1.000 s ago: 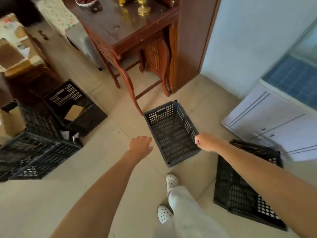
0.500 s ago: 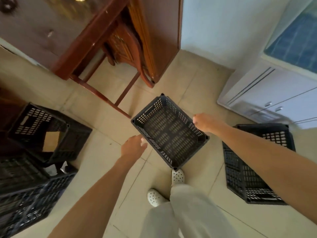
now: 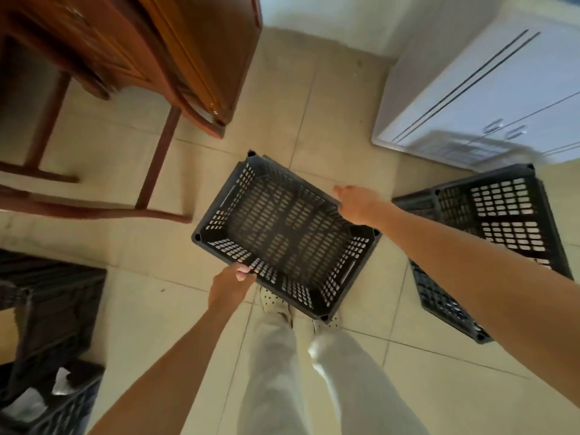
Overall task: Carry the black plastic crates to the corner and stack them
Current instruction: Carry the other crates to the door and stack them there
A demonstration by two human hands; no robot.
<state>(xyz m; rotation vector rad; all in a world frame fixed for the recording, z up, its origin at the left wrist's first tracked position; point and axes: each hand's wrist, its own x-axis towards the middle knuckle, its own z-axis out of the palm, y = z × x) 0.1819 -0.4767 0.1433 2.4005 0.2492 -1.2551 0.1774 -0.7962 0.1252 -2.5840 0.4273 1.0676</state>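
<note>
Left hand (image 3: 230, 285) pinches the near rim of the crate (image 3: 282, 237), centre frame. Right hand (image 3: 357, 204) seems curled over the opposite rim. Better lift it level.

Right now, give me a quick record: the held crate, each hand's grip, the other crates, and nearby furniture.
held crate: black, empty, open side up, above the shoes
left hand: grips its near-left rim, thumb on top
right hand: grips its far-right rim
second crate: on the floor at right, in front of the white cabinet
other crates: lower left, partly out of frame
wooden table: upper left
</note>
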